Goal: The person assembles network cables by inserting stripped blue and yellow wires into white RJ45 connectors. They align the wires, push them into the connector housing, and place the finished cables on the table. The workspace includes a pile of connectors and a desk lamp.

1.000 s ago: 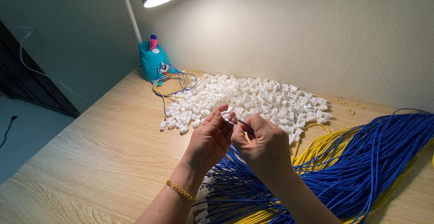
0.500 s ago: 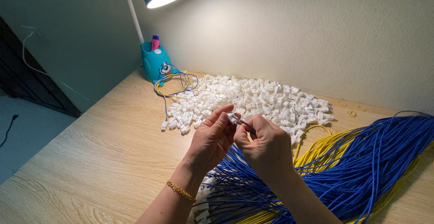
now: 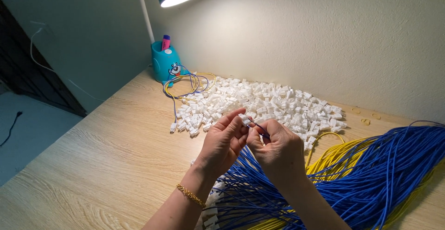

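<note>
White connector [image 3: 244, 120] pinched in my left hand [image 3: 225, 141] fingers; right hand [image 3: 277, 147] fingers grip what looks like a blue wire [image 3: 259, 128] end, above worktop [image 3: 106, 160].

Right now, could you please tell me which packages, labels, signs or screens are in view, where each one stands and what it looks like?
No packages, signs or screens are in view.
Teal lamp base: far left of the desk by the wall, a rounded cup shape holding a pink marker; its front bears a small round cartoon-eye picture, white and dark, the only label-like mark.
</note>
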